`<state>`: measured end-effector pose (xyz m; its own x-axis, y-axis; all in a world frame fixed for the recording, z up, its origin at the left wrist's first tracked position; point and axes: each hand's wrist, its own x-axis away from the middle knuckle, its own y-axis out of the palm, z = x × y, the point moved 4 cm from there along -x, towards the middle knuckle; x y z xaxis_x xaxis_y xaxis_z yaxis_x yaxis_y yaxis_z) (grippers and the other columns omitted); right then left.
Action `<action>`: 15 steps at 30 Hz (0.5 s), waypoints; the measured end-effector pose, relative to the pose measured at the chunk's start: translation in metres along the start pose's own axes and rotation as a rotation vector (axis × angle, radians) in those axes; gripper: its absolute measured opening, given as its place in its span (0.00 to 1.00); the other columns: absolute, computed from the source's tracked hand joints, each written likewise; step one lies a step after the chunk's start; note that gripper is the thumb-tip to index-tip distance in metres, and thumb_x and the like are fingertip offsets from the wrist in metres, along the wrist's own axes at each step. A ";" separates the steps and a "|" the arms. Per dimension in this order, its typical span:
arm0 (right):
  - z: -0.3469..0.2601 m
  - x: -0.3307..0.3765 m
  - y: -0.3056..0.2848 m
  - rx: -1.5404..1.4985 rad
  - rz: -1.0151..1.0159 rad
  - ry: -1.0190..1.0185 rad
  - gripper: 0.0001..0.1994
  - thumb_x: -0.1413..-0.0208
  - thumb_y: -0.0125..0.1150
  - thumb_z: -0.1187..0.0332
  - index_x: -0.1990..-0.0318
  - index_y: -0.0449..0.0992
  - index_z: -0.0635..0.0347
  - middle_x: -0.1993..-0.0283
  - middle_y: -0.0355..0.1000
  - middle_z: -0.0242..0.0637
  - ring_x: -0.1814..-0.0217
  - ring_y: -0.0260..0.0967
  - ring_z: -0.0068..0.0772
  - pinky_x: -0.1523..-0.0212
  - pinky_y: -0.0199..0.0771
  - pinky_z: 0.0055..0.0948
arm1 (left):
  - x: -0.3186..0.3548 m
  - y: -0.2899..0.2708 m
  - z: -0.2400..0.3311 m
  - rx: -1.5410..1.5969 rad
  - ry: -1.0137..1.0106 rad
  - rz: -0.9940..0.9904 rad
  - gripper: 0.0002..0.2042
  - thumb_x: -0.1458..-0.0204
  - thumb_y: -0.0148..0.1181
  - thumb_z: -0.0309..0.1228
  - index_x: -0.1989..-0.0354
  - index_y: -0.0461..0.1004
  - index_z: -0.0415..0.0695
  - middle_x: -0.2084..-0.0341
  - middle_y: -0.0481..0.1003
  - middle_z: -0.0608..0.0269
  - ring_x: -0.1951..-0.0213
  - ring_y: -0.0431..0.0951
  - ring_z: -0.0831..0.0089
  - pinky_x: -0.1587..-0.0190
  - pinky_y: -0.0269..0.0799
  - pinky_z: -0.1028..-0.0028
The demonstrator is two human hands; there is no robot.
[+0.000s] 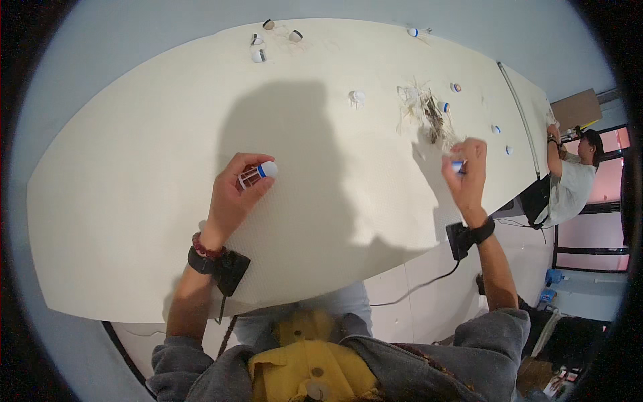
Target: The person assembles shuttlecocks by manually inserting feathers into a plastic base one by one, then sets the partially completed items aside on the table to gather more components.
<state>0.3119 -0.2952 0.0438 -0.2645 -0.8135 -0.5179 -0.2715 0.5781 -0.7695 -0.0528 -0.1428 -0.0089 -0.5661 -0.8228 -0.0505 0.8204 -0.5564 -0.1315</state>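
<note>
In my left hand [230, 197] is a shuttlecock [268, 169] with a rounded white head, a blue band and bare white quills. Fingers and thumb close round its quill end, and the head points right. My right hand [471, 179], raised over the right part of the table, pinches a second blue-banded shuttlecock [457, 166]. That one is smeared by motion, and the fingers partly cover it. Just beyond the right hand lies a loose heap of pale and brown feather scraps [434, 117], with another blue-banded shuttlecock head [443, 106] beside it.
The long cream table [134, 201] carries a white-headed shuttlecock [358, 97] in the middle and several heads, including one white head [258, 56], at the far edge. A thin metal strip [519, 110] crosses its right side. Another person [569, 181] works at the right end.
</note>
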 end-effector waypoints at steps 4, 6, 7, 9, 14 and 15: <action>0.003 -0.070 0.021 -0.600 -0.137 0.381 0.13 0.46 0.57 0.61 0.62 0.67 0.61 0.67 0.63 0.36 0.71 0.65 0.23 0.79 0.67 0.22 | 0.003 -0.004 -0.002 -0.015 -0.009 -0.002 0.13 0.49 0.58 0.27 0.55 0.72 0.42 0.63 0.72 0.68 0.63 0.72 0.81 0.58 0.68 0.80; -0.007 -0.092 0.052 -1.059 -0.291 0.722 0.14 0.44 0.55 0.58 0.63 0.67 0.61 0.70 0.63 0.34 0.72 0.64 0.23 0.80 0.65 0.20 | 0.003 -0.004 -0.005 0.009 -0.028 -0.004 0.13 0.50 0.58 0.27 0.55 0.72 0.42 0.63 0.72 0.68 0.62 0.72 0.80 0.57 0.68 0.79; -0.006 -0.101 0.070 -1.144 -0.342 0.801 0.16 0.44 0.54 0.56 0.63 0.67 0.61 0.71 0.64 0.33 0.73 0.64 0.23 0.80 0.64 0.19 | 0.003 -0.003 -0.005 0.033 -0.001 -0.008 0.13 0.49 0.58 0.27 0.55 0.72 0.42 0.62 0.72 0.68 0.61 0.72 0.80 0.56 0.68 0.79; -0.005 -0.117 0.101 -1.232 -0.403 0.871 0.17 0.43 0.53 0.53 0.63 0.67 0.61 0.72 0.64 0.33 0.74 0.64 0.24 0.80 0.62 0.18 | 0.002 -0.002 -0.004 0.053 0.029 0.000 0.13 0.49 0.59 0.27 0.55 0.71 0.42 0.62 0.72 0.67 0.61 0.72 0.79 0.55 0.68 0.79; -0.005 -0.149 0.155 -0.875 -0.253 0.677 0.21 0.45 0.54 0.52 0.60 0.71 0.66 0.73 0.68 0.36 0.77 0.67 0.27 0.79 0.66 0.23 | 0.001 -0.002 -0.002 -0.022 0.005 -0.014 0.13 0.49 0.59 0.29 0.55 0.71 0.42 0.62 0.71 0.67 0.61 0.71 0.78 0.56 0.68 0.77; -0.003 -0.155 0.161 -0.579 -0.256 0.551 0.25 0.45 0.54 0.49 0.57 0.71 0.67 0.70 0.71 0.42 0.71 0.69 0.33 0.73 0.70 0.28 | 0.002 -0.002 -0.001 -0.022 0.006 -0.012 0.13 0.49 0.59 0.29 0.55 0.71 0.42 0.62 0.71 0.67 0.61 0.71 0.78 0.56 0.68 0.77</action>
<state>0.3064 -0.0756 0.0017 -0.5036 -0.8638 0.0186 -0.7768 0.4433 -0.4473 -0.0554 -0.1432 -0.0098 -0.5764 -0.8154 -0.0543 0.8117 -0.5636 -0.1536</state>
